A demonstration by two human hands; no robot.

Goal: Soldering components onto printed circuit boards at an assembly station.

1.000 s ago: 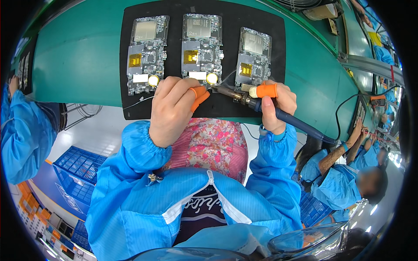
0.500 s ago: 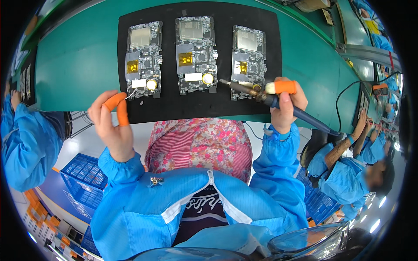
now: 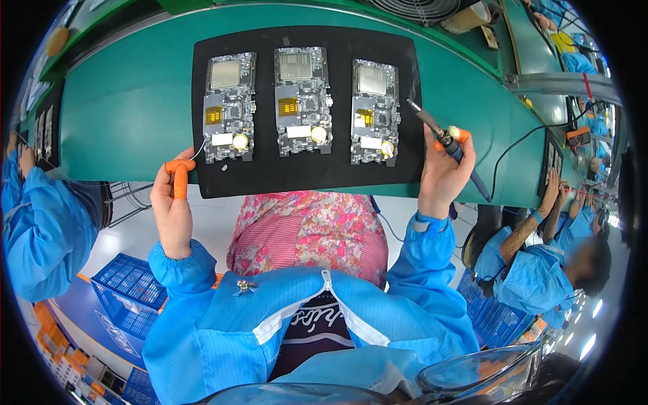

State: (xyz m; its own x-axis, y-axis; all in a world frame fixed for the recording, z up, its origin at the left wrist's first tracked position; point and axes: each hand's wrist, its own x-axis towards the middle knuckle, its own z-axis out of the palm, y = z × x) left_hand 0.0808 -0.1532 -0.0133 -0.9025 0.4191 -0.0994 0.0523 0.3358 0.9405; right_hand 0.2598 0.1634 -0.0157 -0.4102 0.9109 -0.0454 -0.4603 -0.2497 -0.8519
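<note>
Three dark circuit boards lie in a row on a black mat (image 3: 270, 177): the left board (image 3: 233, 128), the middle board (image 3: 302, 101) and the right board (image 3: 375, 111). Each carries a silver square, a yellow patch, a white block and a round cell. At the mat's lower left edge, my left hand (image 3: 173, 209), with orange finger covers, pinches a thin silvery solder wire (image 3: 200, 149) whose end is near the left board. My right hand (image 3: 442, 175) grips a soldering iron (image 3: 441, 135), its tip over the mat's right edge, apart from the boards. Faint smoke rises there.
The mat lies on a green bench (image 3: 128, 121). A dark cable (image 3: 496, 158) curves from the iron to the right. A whitish scrap (image 3: 225, 167) lies below the left board. Blue crates (image 3: 128, 287) stand on the floor; people in blue work at both sides.
My right hand has carried the soldering iron to the right, off the right board, and its tip now points more upward. The left hand still holds the wire, its fingers drawn closer together.
</note>
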